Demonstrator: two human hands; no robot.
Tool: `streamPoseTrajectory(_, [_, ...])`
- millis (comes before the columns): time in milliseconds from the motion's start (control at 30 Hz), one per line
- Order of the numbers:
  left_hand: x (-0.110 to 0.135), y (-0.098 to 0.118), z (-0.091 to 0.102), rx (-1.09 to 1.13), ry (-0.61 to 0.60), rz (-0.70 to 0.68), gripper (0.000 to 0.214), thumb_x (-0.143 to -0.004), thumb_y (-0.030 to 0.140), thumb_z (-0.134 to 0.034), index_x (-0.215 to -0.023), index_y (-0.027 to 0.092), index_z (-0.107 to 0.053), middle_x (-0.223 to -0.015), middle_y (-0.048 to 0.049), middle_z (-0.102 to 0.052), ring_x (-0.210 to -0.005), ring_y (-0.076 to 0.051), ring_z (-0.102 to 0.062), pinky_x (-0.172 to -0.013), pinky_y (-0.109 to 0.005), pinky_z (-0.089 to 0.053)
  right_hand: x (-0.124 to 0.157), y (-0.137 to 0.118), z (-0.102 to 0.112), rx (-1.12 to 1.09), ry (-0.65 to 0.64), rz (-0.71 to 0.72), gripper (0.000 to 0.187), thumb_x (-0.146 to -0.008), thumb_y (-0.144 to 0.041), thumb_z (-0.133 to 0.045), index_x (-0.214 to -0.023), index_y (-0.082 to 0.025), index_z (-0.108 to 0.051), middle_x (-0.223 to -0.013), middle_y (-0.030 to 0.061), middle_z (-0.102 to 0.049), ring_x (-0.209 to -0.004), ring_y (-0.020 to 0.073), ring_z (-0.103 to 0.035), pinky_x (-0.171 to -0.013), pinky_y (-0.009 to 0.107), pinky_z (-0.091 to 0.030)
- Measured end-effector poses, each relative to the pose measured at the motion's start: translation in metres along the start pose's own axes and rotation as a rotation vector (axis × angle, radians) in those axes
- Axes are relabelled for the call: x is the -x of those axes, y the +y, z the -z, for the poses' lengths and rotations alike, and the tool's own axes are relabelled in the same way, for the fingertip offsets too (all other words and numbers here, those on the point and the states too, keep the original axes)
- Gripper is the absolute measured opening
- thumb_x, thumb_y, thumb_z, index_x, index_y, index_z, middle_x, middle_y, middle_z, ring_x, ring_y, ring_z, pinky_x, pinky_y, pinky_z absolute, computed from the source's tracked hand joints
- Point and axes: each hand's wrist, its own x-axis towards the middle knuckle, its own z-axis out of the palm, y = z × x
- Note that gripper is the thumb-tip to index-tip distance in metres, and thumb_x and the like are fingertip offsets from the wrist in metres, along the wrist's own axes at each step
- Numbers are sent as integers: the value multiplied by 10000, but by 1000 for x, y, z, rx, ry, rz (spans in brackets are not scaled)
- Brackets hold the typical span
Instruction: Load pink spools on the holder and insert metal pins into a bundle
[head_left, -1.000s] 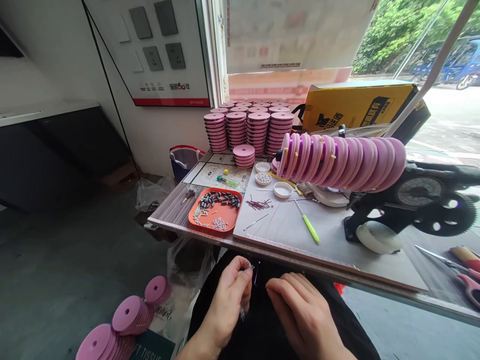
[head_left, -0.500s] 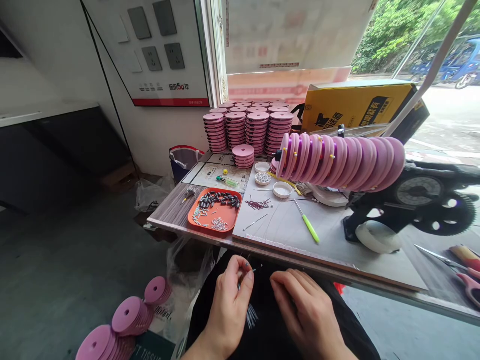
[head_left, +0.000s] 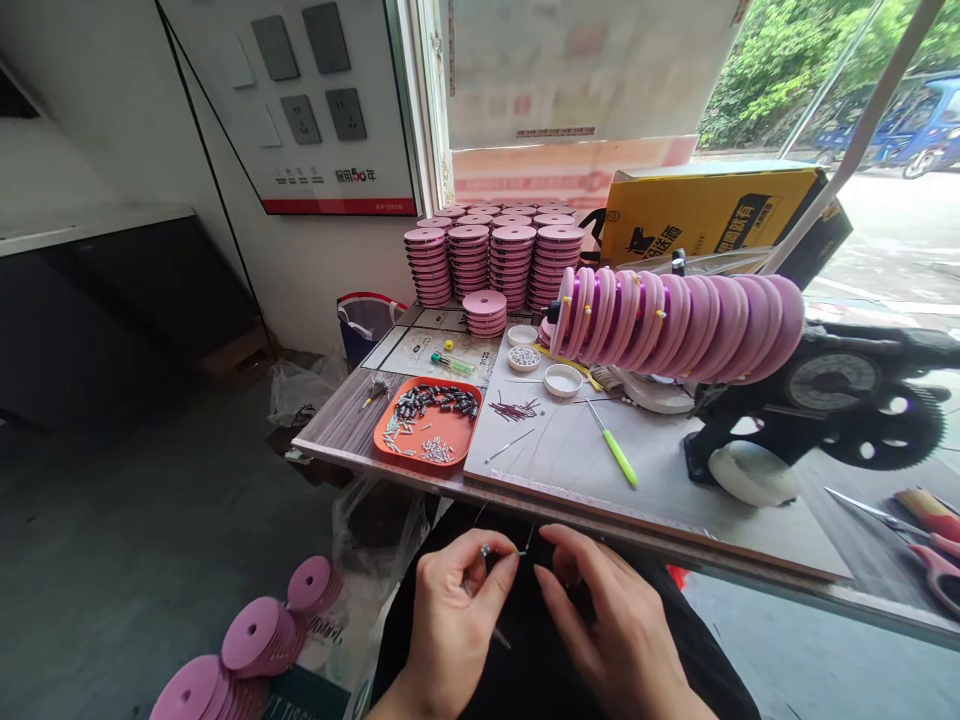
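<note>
My left hand [head_left: 463, 615] is over my lap with thumb and index finger pinched together. A small pale-blue piece [head_left: 523, 553] pokes out at the fingertips, and a thin line [head_left: 531, 536] rises from it. Another small shiny bit shows between those fingers; its kind is too small to tell. Close by on the right, my right hand [head_left: 611, 610] has its thumb and index finger apart, with nothing visible between them. The orange tray [head_left: 427, 464] on the table ahead holds dark cylinders, pale-blue tubes and small silvery pieces.
A board [head_left: 555, 465] carries a green-handled needle tool [head_left: 619, 457], brown strips [head_left: 514, 408] and small white dishes [head_left: 562, 379]. To the right stand a black winder [head_left: 832, 385] with pink spools [head_left: 679, 328] and scissors [head_left: 937, 575]. Stacked spools [head_left: 514, 265] stand behind; more [head_left: 255, 640] are lower left.
My left hand has turned slightly and the pale-blue piece now sticks out toward the right. My right thumb and index finger have spread apart. The bundle of pale strands below the left hand is now mostly hidden.
</note>
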Motion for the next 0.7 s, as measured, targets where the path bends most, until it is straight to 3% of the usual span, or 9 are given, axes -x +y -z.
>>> streamPoseTrajectory(100, [1,1,-1,120,-28,-14,182,-824,298,-547,-718,176,-630,-612,8,-538,-570,-122,-443,-546,-215,-363,-1,0,-1,24,30,62,198,-907,-246,-439,-1028,-118,-530,-673,17,-611,-551,112,-568,-564,224,-433])
streamPoseTrajectory(200, [-2,5,-1,427,-21,30,292,-859,343,-502,-635,165,-561,-679,-5,-544,-586,-109,-431,-565,-205,-377,-4,-2,-2,51,-9,172,141,-894,-166,-439,-826,-172,-562,-553,-29,-562,-461,104,-504,-518,245,-371])
streamPoseTrajectory(333, [-17,17,13,1028,-38,270,365,-781,347,-608,-523,173,-417,-547,38,-420,-568,-100,-424,-651,-227,-445,-7,-7,1,29,-76,214,250,-861,-82,-397,-654,-184,-491,-494,-33,-482,-423,99,-414,-480,252,-318])
streamPoseTrajectory(400, [-27,19,27,1176,25,335,363,-718,304,-680,-527,169,-403,-503,82,-316,-462,-58,-322,-527,-177,-420,-7,-7,3,-15,-68,202,226,-853,-68,-397,-681,-178,-492,-519,-26,-483,-453,98,-421,-491,240,-327])
streamPoseTrajectory(467, [-31,16,38,1091,97,311,346,-680,306,-716,-536,157,-439,-494,98,-283,-408,-34,-197,-369,-122,-250,-6,-5,5,-52,-18,173,181,-851,-61,-422,-733,-168,-509,-546,-20,-500,-483,96,-441,-508,230,-342])
streamPoseTrajectory(500, [-31,13,41,963,77,309,306,-667,305,-729,-557,151,-488,-494,97,-306,-405,-30,-182,-350,-123,-190,-6,-4,5,-59,10,160,157,-851,-62,-440,-757,-163,-516,-559,-17,-512,-494,96,-452,-517,227,-351])
streamPoseTrajectory(600, [-22,8,37,537,-136,295,161,-606,221,-773,-676,133,-658,-539,58,-456,-479,-41,-331,-427,-132,-267,-5,-2,4,-48,61,151,127,-853,-75,-471,-782,-159,-535,-574,-12,-535,-504,98,-469,-527,231,-366])
streamPoseTrajectory(700, [-11,12,17,435,-195,222,108,-605,203,-767,-661,137,-703,-588,23,-541,-571,-76,-422,-539,-170,-344,-4,-4,0,-30,48,168,138,-856,-84,-470,-773,-160,-549,-566,-13,-542,-492,98,-478,-515,236,-374])
